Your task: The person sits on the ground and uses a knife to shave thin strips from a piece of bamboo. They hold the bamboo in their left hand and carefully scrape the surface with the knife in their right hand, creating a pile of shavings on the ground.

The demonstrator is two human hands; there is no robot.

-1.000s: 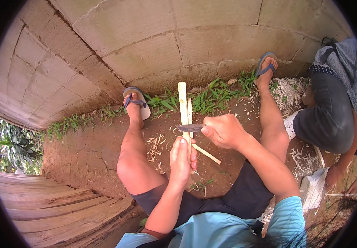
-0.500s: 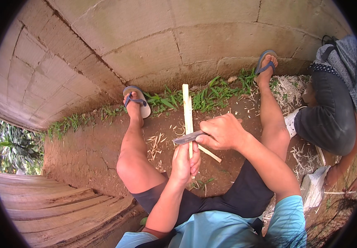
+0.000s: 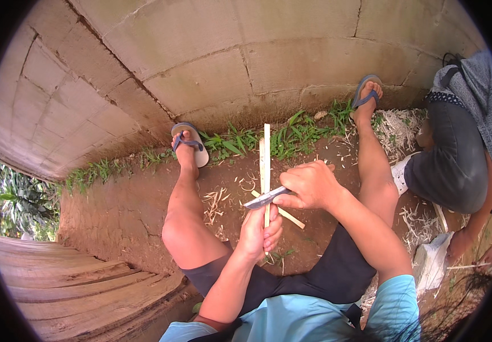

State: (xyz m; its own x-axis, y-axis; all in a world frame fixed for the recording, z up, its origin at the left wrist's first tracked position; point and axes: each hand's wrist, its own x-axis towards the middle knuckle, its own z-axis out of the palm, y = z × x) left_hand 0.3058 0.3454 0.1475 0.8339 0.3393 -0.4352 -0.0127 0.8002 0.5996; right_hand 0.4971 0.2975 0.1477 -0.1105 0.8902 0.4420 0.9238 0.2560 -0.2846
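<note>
The left hand (image 3: 259,232) was clamped on a long pale strip (image 3: 267,149), fingers curled around it near its lower end, so that most of its length stood out beyond the thumb toward the wall (image 3: 212,80) and a short end showed below the fist. The right hand (image 3: 311,185) was closed around the handle of a knife (image 3: 264,198), its blade pointing left and lying across the strip just above the left thumb. Beneath the blade and hands, a pale stick (image 3: 291,218) lay slantwise on the ground (image 3: 126,211). Curled shavings (image 3: 216,202) were scattered left of the strip, between the person's legs.
</note>
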